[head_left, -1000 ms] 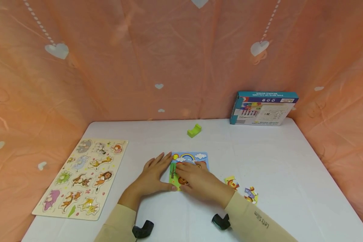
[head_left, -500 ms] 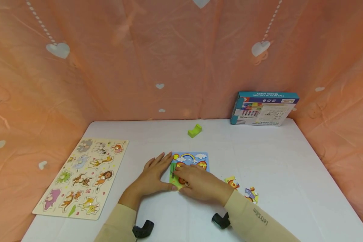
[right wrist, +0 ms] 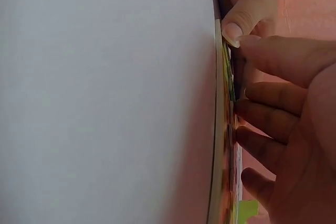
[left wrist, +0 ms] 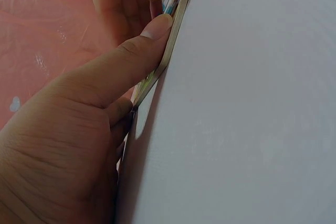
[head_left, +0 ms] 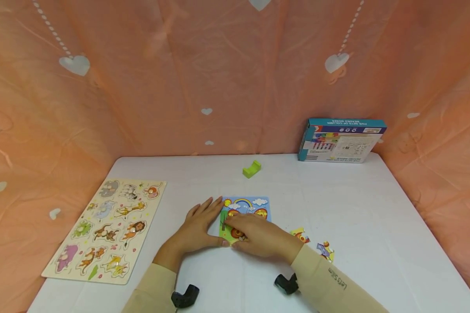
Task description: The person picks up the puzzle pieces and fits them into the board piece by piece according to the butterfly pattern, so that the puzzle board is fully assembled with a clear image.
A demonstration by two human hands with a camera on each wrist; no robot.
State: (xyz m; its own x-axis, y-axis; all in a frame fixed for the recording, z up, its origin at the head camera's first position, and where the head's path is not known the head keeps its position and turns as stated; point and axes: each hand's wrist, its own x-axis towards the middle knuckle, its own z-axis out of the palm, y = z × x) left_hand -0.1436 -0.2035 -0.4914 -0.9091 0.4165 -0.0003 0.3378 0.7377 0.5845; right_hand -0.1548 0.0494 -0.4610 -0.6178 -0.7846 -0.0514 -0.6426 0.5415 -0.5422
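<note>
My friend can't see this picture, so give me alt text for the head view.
A person's left hand touches the edge of a small rainbow puzzle on a white table, with the right hand on top of it. Two loose pieces lie to its right, an animal board to its left. Behind sit a green block and a teal-edged box.

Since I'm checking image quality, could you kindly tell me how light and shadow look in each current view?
Head view: bright, fairly even light on the white tabletop; left wrist view: dimmer, with a dark shadow band on the tabletop near the puzzle board; right wrist view: also dim, with a soft-edged shadow beside the board.
</note>
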